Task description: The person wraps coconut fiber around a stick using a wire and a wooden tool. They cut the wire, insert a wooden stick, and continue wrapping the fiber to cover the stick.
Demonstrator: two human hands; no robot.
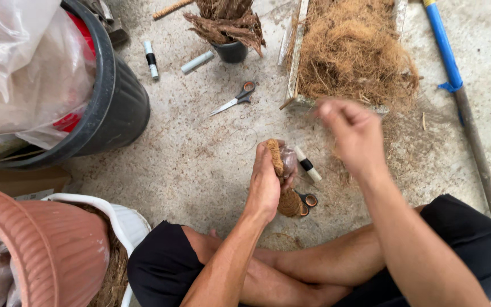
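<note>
We sit cross-legged on the grey concrete floor (200, 159). Our left hand (265, 182) is wrapped around a brown, sausage-shaped bundle of coconut fibre (282, 182), which stands nearly upright: its top curls over above our fingers and its rounded lower end sticks out below the palm. Our right hand (350, 128) is raised up and to the right of the bundle, well apart from it, fingers pinched together; it is blurred, so we cannot tell what, if anything, it pinches. Just beside the bundle lie a small white-and-black spool (308, 165) and a pair of orange-handled scissors (308, 200). Behind our right hand a loose heap of tan coconut fibre (353, 51) fills a shallow tray.
</note>
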